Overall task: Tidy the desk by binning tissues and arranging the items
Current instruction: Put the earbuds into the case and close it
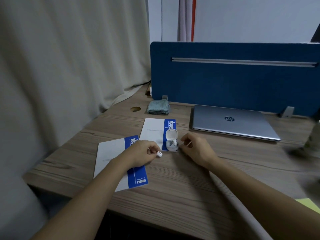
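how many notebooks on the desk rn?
2. The near notebook lies under the left forearm; the far notebook sits behind it, with the open earbud case on it. None seem hidden.

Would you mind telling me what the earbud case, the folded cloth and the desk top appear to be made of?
The earbud case looks like smooth white plastic, matte with soft rounded edges. The folded cloth appears to be a fuzzy grey-teal fabric, perhaps microfibre or terry, judging by its nap. The desk top shows printed-looking wood grain, so probably laminate rather than solid wood, though that is uncertain.
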A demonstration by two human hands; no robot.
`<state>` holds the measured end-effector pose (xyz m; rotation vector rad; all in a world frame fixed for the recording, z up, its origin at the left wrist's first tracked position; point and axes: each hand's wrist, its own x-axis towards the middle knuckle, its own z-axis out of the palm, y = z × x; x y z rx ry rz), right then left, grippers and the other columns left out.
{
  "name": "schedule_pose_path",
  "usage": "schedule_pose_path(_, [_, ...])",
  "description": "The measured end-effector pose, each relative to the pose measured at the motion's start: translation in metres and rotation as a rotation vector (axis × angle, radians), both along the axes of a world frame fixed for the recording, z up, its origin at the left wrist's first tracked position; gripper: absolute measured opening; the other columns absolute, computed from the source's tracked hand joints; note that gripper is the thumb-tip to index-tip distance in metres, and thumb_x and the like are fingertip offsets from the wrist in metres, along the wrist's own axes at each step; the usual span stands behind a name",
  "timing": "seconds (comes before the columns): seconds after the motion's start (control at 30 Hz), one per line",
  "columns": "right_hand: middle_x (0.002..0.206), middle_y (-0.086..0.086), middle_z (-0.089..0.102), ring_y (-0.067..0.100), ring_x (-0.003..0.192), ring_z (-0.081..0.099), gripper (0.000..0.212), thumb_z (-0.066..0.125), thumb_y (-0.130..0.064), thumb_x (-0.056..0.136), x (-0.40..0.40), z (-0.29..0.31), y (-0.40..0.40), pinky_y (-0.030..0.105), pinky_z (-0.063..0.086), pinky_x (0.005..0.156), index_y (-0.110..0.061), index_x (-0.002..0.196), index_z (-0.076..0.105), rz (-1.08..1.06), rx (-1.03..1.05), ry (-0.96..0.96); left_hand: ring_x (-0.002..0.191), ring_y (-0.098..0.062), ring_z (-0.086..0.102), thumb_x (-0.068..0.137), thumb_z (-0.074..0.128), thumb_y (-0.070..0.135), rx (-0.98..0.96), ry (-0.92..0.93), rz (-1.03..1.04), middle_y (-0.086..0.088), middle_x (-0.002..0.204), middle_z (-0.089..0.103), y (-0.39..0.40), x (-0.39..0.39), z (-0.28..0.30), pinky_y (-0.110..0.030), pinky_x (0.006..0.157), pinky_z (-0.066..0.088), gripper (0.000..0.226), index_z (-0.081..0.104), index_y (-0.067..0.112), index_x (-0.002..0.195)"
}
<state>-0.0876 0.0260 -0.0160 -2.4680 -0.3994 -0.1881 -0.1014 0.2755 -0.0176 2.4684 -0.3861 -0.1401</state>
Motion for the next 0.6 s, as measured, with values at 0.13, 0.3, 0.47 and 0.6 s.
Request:
schedule_pose_path(0.13, [0.103,-0.004,0.064,0.013,0.089,0.06,0.021,0.064,-0.027,0.09,-0.001,-0.001,-0.003,0.033,0.054,0.081,-0.021,0.109,0.06,-0.006,-0.005,-0.006,0.084,-0.002,0.061,0.085,0.072,0.042,0.006,-0.003,-0.019,0.016,0.093,0.067,-0.007,-0.001,0.001,-0.015,0.071,0.044,0.015,0.069,0.036,0.099])
schedule_pose_path(0.3, [0.102,-0.002,0.065,0.015,0.089,0.061,0.02,0.065,-0.025,0.089,-0.003,-0.002,-0.008,0.035,0.053,0.082,-0.02,0.108,0.061,-0.009,0.001,-0.014,0.086,0.001,0.061,0.078,0.075,0.048,0.011,0.019,-0.018,0.018,0.095,0.066,-0.01,-0.002,0.003,-0.014,0.069,0.042,0.021,0.067,0.04,0.096])
schedule_pose_path(0.47, [0.102,-0.001,0.066,0.016,0.089,0.061,0.02,0.065,-0.023,0.088,-0.006,-0.003,-0.011,0.034,0.051,0.081,-0.019,0.107,0.062,-0.01,0.011,-0.024,0.087,0.005,0.06,0.078,0.074,0.048,0.019,0.034,-0.032,0.022,0.096,0.065,-0.008,-0.004,0.003,-0.013,0.071,0.043,0.022,0.068,0.042,0.099])
schedule_pose_path(0.6, [0.102,0.001,0.066,0.016,0.088,0.061,0.021,0.065,-0.022,0.088,-0.007,-0.005,-0.011,0.031,0.05,0.08,-0.018,0.108,0.063,-0.008,0.021,-0.032,0.091,0.001,0.061,0.081,0.073,0.044,0.029,0.066,-0.081,0.025,0.096,0.064,-0.008,-0.003,0.003,-0.016,0.076,0.045,0.022,0.068,0.044,0.102])
